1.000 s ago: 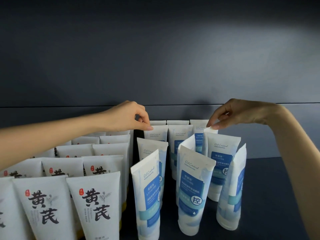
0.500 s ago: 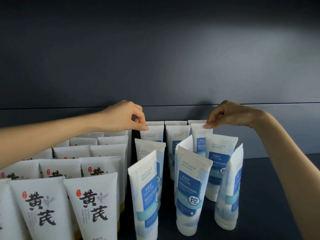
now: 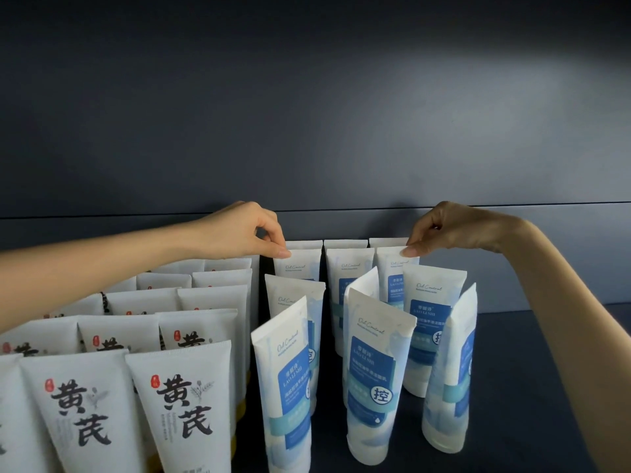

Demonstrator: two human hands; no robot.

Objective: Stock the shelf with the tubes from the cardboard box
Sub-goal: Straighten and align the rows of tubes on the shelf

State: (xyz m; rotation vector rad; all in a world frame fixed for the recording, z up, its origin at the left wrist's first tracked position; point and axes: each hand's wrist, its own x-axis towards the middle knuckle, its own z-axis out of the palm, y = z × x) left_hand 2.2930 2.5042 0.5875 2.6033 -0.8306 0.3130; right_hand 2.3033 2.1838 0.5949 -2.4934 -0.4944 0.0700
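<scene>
Blue left tube (image 3: 297, 268): left hand (image 3: 244, 232) pinches | right tube (image 3: 387, 272): right hand (image 3: 456, 227) pinches

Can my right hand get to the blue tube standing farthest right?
Probably yes, once the right hand lets go of the back-row tube it pinches: the farthest-right tube stands beside bare shelf, its top uncovered.
</scene>
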